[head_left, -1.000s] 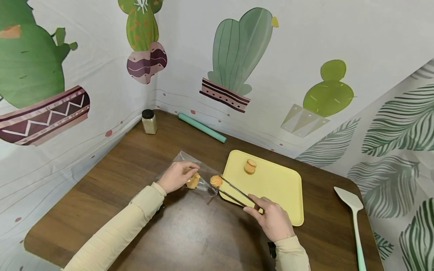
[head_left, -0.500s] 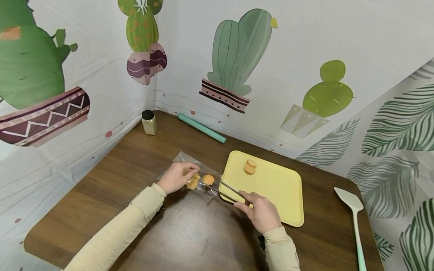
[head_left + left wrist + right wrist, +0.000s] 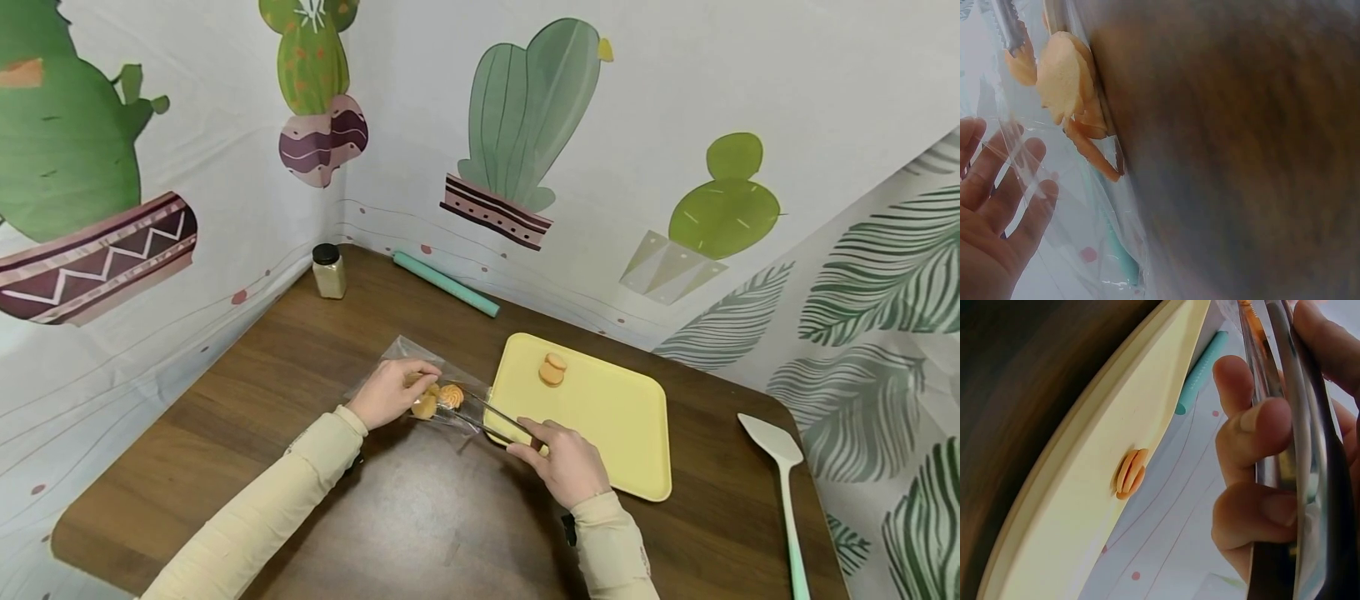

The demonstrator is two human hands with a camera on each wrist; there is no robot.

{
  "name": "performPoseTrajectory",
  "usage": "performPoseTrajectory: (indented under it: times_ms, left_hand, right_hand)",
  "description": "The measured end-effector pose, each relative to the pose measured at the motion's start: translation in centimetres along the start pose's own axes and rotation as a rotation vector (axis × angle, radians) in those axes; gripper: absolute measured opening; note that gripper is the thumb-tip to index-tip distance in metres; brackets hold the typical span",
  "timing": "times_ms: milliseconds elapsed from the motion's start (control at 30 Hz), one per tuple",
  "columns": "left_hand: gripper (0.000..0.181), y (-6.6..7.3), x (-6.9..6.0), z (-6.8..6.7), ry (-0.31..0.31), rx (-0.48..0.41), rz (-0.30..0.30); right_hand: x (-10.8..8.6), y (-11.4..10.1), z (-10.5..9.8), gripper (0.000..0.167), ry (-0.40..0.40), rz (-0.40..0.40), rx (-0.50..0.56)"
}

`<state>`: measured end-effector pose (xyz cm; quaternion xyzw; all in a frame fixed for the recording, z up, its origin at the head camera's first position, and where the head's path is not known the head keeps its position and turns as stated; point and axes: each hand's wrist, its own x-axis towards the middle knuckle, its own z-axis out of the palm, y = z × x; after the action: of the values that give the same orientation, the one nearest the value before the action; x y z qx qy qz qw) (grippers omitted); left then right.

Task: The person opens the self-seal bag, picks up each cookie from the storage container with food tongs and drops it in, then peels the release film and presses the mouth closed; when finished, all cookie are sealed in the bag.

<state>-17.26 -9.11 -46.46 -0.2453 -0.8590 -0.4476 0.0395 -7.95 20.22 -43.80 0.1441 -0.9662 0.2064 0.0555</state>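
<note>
Pinching the film of a clear bag (image 3: 402, 348) between thumb and forefinger of the left hand (image 3: 393, 390), apparently, with the other fingers extending loosely beside the plastic in the left wrist view. Gripping metal tongs (image 3: 1305, 444) in the right hand (image 3: 566, 462), curling fingers round the arms. Holding a swirl cookie (image 3: 451, 396) at the tong tips, seemingly within the bag and right beside the bagged cookies (image 3: 423, 407), but not showing clearly whether touching them or staying just apart.

Looking partway through the work, judging by the layout: apparently bagging cookies with the tongs, already having some lying inside, though not allowing a sure count through overlap and glare. Not yet releasing the swirl cookie from the tongs. Leaving a small cluster of tray cookies (image 3: 552, 370) leaning together near the far edge of the yellow tray (image 3: 600, 408), probably awaiting the same transfer.

Seemingly not needing the lidded jar (image 3: 329, 272), teal stick (image 3: 446, 283) or spatula (image 3: 785, 467), all lying or standing well apart on the wooden surface (image 3: 405, 517).
</note>
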Motion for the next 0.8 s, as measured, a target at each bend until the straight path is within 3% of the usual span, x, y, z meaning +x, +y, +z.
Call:
performPoseTrajectory:
  times_ms: [800]
  left_hand:
    - [0.018, 0.12, -0.10, -0.28, -0.027, 0.005, -0.023]
  right_hand:
    - [0.35, -0.21, 0.14, 0.046, -0.006, 0.000, 0.022]
